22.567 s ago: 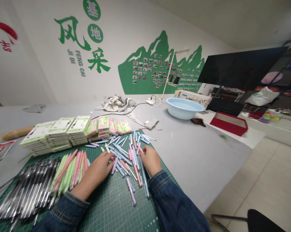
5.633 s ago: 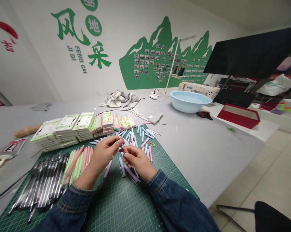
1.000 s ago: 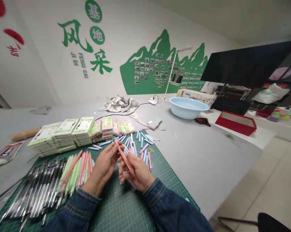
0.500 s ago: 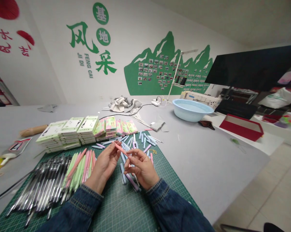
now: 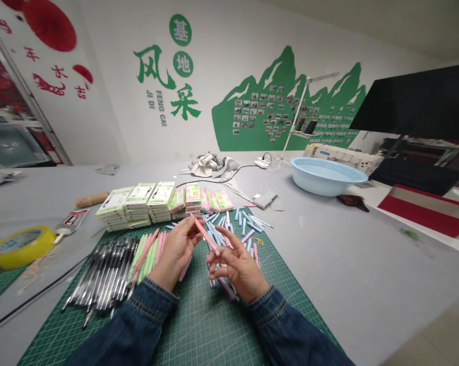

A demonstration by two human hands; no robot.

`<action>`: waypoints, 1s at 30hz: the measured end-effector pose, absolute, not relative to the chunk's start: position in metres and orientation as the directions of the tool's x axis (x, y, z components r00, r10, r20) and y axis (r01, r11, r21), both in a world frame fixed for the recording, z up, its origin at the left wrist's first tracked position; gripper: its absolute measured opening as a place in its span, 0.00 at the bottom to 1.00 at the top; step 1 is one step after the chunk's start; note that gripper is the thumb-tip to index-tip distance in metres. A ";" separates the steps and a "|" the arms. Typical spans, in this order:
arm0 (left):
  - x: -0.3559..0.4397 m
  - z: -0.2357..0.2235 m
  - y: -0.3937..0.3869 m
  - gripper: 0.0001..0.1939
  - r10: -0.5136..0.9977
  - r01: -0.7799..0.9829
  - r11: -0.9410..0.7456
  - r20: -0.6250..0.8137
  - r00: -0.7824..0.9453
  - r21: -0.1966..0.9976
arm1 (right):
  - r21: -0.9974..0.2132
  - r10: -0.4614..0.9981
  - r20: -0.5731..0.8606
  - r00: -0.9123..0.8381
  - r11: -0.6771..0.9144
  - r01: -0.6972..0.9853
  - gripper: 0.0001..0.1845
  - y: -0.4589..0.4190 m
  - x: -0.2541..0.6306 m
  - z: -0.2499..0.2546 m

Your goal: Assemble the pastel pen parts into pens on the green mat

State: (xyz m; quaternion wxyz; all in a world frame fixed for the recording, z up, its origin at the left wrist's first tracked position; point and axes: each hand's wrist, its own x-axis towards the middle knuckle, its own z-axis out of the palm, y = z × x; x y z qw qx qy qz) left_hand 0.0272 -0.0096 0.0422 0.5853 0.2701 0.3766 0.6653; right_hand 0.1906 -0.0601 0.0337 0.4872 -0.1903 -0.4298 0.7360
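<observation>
A pink pen (image 5: 205, 235) slants between my two hands above the cutting mat (image 5: 199, 325). My left hand (image 5: 178, 246) pinches its upper end between thumb and fingers. At the lower end, the fingertips of my right hand (image 5: 237, 264) meet the pen, its index finger lifted away. Under and behind the right hand lies a loose heap of blue and purple pen parts (image 5: 248, 221), partly hidden by the hands. Left of my left hand, green and pink pen barrels (image 5: 149, 256) lie in a row beside many clear pens with black caps (image 5: 107, 274).
Stacked white boxes (image 5: 138, 203) and pink-green boxes (image 5: 193, 195) stand behind the pens. A yellow tape roll (image 5: 23, 246) and a glue tube (image 5: 72, 221) lie left. A blue basin (image 5: 324, 178), a red box (image 5: 424, 208) and crumpled cloth (image 5: 214, 165) are farther back.
The view has swung left, showing the whole tape roll. My right index finger has lifted off the pink pen, and more of the pen shows between my hands.
</observation>
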 end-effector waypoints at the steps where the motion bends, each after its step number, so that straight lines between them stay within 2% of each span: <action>1: 0.017 0.049 -0.009 0.11 0.975 -0.473 -0.083 -0.026 -0.219 0.877 | -0.820 0.886 0.121 -0.447 -0.164 -0.548 0.31 -0.058 0.191 0.031; 3: -0.009 0.060 -0.006 0.16 0.958 -0.149 -0.112 0.066 -0.280 0.982 | -0.824 0.930 0.053 -0.364 -0.165 -0.542 0.27 -0.052 0.192 0.023; 4: -0.023 0.064 -0.005 0.18 0.957 0.068 -0.073 0.089 -0.276 0.995 | -0.823 0.960 0.008 -0.280 -0.152 -0.547 0.24 -0.048 0.192 0.018; 5: -0.037 0.066 -0.004 0.19 0.949 0.301 -0.023 0.115 -0.292 0.953 | -0.821 0.980 -0.040 -0.193 -0.142 -0.553 0.21 -0.044 0.192 0.012; 6: -0.049 0.067 -0.004 0.19 0.942 0.533 0.046 0.140 -0.304 0.845 | -0.817 0.989 -0.089 -0.117 -0.140 -0.560 0.18 -0.041 0.192 0.007; 7: -0.060 0.065 -0.004 0.18 0.950 0.724 0.102 0.149 -0.274 0.682 | -0.817 0.991 -0.118 -0.065 -0.134 -0.561 0.16 -0.038 0.192 0.003; 9: -0.074 0.059 -0.006 0.18 0.953 0.914 0.162 0.181 -0.242 0.371 | -0.834 0.990 -0.134 -0.034 -0.131 -0.536 0.14 -0.035 0.192 -0.001; 11: -0.078 0.052 -0.010 0.19 0.952 0.955 0.217 0.174 -0.253 0.203 | -0.862 0.993 -0.113 -0.042 -0.119 -0.493 0.12 -0.035 0.192 -0.001; 13: -0.076 0.046 -0.013 0.21 0.945 0.950 0.270 0.144 -0.292 0.155 | -0.883 0.995 -0.089 -0.043 -0.099 -0.460 0.11 -0.037 0.193 0.003; 17: -0.070 0.041 -0.016 0.20 0.941 0.946 0.297 0.126 -0.313 0.129 | -0.881 0.996 -0.083 0.017 -0.065 -0.468 0.11 -0.034 0.200 0.005; 23: -0.074 0.038 -0.016 0.14 0.981 0.981 0.178 0.067 -0.184 0.081 | -0.872 0.996 -0.049 0.081 -0.003 -0.490 0.11 -0.028 0.209 0.000; 26: -0.062 0.042 -0.018 0.15 0.976 0.983 0.162 0.130 -0.172 0.082 | -0.869 0.996 -0.059 0.071 -0.016 -0.495 0.10 -0.029 0.208 0.001; 28: -0.045 0.043 -0.020 0.16 0.976 0.988 0.110 0.177 -0.129 0.108 | -0.872 0.996 -0.065 0.067 -0.024 -0.488 0.10 -0.029 0.208 0.002; 30: -0.023 0.040 -0.022 0.15 0.987 0.990 -0.004 0.158 -0.019 0.142 | -0.879 0.995 -0.071 0.070 -0.029 -0.475 0.09 -0.030 0.208 0.003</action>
